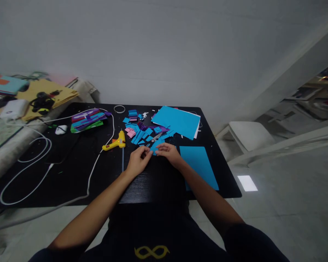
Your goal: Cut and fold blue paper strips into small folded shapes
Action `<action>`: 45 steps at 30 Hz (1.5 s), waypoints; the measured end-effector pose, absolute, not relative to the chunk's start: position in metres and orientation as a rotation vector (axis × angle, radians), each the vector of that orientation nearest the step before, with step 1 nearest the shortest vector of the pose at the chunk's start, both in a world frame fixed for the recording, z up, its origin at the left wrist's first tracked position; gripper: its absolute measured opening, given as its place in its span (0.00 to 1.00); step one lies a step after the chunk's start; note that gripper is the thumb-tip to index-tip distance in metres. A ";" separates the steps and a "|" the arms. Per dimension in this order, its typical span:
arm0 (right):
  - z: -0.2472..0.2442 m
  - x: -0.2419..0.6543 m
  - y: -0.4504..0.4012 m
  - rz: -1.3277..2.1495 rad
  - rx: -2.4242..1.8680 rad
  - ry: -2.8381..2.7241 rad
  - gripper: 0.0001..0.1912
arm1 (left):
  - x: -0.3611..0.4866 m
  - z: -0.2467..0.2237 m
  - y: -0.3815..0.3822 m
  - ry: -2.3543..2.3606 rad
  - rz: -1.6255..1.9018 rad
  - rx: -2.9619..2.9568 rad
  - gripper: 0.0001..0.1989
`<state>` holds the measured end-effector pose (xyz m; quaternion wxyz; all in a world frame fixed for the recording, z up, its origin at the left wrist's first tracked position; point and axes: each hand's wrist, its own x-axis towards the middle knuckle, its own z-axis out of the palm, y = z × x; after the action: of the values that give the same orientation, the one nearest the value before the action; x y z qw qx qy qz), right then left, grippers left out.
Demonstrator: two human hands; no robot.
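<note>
Between my hands is a small piece of blue paper (154, 147), held just above the black table. My left hand (138, 159) pinches its left edge with curled fingers. From the other side, my right hand (168, 153) grips it between thumb and fingers. Scissors (156, 137) lie right behind the hands, partly covered by blue paper scraps (138, 136). Pink paper pieces (130, 132) and purple scraps are mixed into this pile. A yellow glue gun (117, 141) with a glue stick below it rests left of my left hand.
Blue sheets (177, 120) lie at the back right, and another blue sheet (199, 165) lies beside my right forearm. A white cable (91, 173) crosses the table's left part. Bundled coloured paper (87, 120) sits at the back left. A white stool (243, 134) stands to the right.
</note>
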<state>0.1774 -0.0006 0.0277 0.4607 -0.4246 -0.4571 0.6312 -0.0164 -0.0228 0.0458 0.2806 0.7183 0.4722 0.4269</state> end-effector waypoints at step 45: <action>0.022 0.173 -0.004 1.550 -1.042 -1.266 0.20 | -0.018 0.045 -0.017 1.218 1.206 1.857 0.12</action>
<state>0.1732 -0.0042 0.0220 0.4283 -0.4174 -0.5069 0.6208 -0.0177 -0.0175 0.0449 0.3025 0.7003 0.4594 0.4550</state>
